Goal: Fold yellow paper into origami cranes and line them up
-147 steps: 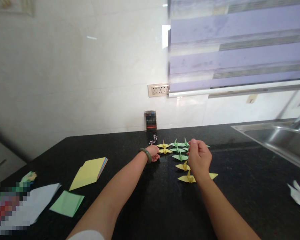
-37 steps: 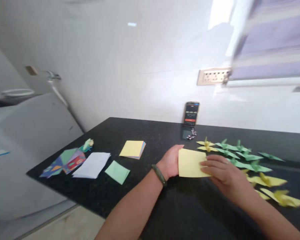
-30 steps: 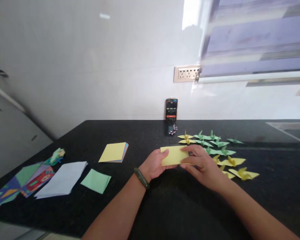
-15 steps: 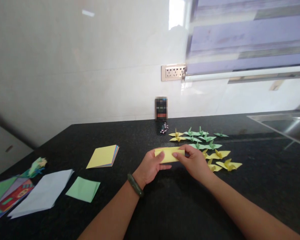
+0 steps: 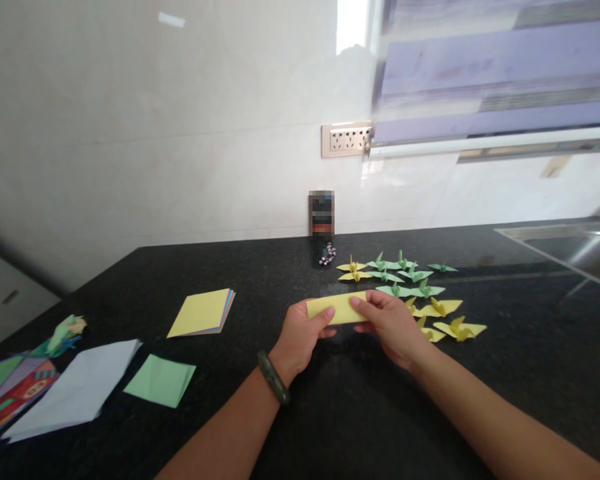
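Between my two hands is a yellow sheet of origami paper (image 5: 341, 309), folded into a flat strip and held above the counter. My left hand (image 5: 303, 333) pinches its left end, thumb on top and fingers underneath; a dark green bangle (image 5: 274, 378) circles that wrist. At the other end my right hand (image 5: 393, 325) grips the strip the same way, thumb on its face. Just beyond the right hand stand several folded yellow paper cranes (image 5: 459, 329) and green paper cranes (image 5: 415, 274).
Left of my hands lie a stack of coloured paper (image 5: 200, 313), a folded green sheet (image 5: 160, 380), white sheets (image 5: 80, 390) and a colourful packet (image 5: 20, 400). A phone-like device (image 5: 321, 215) leans on the wall behind a beaded trinket (image 5: 327, 254). A sink (image 5: 575, 247) is at right.
My thumbs have shifted along the yellow paper, and its upper edge now lies flatter and straighter. My right fingers have moved beneath the strip. The view has shifted slightly.
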Tool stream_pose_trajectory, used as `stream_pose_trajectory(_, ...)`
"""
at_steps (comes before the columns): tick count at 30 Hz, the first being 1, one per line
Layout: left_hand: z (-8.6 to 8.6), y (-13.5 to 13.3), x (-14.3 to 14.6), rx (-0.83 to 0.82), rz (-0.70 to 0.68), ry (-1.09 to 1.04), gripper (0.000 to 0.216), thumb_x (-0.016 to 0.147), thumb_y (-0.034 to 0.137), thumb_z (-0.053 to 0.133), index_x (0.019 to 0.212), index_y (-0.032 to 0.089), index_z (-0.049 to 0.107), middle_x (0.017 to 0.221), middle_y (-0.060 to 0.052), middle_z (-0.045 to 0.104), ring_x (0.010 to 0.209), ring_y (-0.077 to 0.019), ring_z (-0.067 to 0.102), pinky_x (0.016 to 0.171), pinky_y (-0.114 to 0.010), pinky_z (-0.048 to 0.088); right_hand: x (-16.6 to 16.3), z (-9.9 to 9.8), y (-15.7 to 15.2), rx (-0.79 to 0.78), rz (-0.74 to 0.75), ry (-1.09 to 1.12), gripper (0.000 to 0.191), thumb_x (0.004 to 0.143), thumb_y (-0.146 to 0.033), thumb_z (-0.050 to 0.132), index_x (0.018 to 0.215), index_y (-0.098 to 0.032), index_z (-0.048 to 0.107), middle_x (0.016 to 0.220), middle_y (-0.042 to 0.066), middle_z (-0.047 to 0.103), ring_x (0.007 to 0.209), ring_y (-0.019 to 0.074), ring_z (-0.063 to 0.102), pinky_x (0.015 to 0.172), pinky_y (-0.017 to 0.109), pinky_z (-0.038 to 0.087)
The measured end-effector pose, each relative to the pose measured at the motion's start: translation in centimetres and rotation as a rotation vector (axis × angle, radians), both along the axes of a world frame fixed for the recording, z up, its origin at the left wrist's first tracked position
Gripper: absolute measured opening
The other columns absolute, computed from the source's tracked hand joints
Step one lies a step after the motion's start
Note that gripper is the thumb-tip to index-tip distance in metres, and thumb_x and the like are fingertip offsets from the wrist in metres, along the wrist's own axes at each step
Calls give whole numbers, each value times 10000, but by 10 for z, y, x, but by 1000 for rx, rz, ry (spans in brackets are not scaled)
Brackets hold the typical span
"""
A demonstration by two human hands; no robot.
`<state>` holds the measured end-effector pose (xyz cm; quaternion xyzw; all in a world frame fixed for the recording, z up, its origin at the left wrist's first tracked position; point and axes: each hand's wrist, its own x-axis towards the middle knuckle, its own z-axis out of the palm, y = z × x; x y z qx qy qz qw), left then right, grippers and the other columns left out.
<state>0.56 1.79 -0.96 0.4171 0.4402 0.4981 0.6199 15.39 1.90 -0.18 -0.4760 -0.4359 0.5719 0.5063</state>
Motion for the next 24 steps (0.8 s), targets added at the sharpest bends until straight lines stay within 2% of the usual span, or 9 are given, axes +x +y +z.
stream_pose_trajectory(2, 0, 0, 0, 1, 0, -5, 315, 657, 262, 685, 909, 90, 604, 868, -97, 667, 717, -158, 625, 526, -213, 507, 1, -1, 0, -6, -3, -2, 287, 619, -404, 696, 663, -143, 585, 638, 0, 595, 567, 96, 534, 458, 182, 437)
stream_pose_trajectory(13, -6, 1, 0, 18, 29, 22, 338, 662, 327, 684, 893, 91, 613, 833, -97, 673, 713, -170, 628, 541, -233, 508, 2, -2, 1, -6, -8, -19, 284, 631, -405, 690, 665, -145, 583, 634, -2, 584, 557, 91, 526, 433, 167, 427)
stream_pose_trajectory(24, -4, 1, 2, 0, 38, 19, 314, 669, 300, 676, 884, 80, 611, 822, -101, 674, 689, -163, 629, 520, -217, 494, 1, -3, 1, -24, 3, -15, 296, 621, -411, 693, 662, -141, 580, 638, 0, 586, 562, 94, 527, 433, 172, 431)
